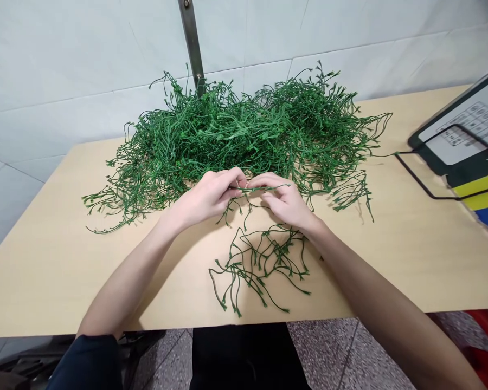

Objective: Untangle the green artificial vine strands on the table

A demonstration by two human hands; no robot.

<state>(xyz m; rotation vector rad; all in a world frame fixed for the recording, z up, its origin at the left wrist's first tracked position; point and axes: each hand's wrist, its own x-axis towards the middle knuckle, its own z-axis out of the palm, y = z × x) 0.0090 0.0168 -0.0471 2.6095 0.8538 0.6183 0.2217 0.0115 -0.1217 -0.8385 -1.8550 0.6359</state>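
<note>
My left hand (217, 195) and my right hand (280, 200) meet at the front edge of a big heap of green plastic stems (228, 130). Between them runs a thin green plastic stem (252, 189), pinched in the left fingers and lying across the right ones. Both hands are closed, with the fingertips partly hidden. Below the hands, a small loose group of green stems with forked tips (260, 265) lies spread on the tabletop. A few more stems hang or lie just under the fingers.
The light wooden table (57, 260) backs onto a white tiled wall (85, 49). A metal upright (192, 43) stands behind the heap. At right, a dark printed box or panel (439, 168) with a black wire frame (415, 179) leans over the table. Something red (486, 346) shows below the right edge.
</note>
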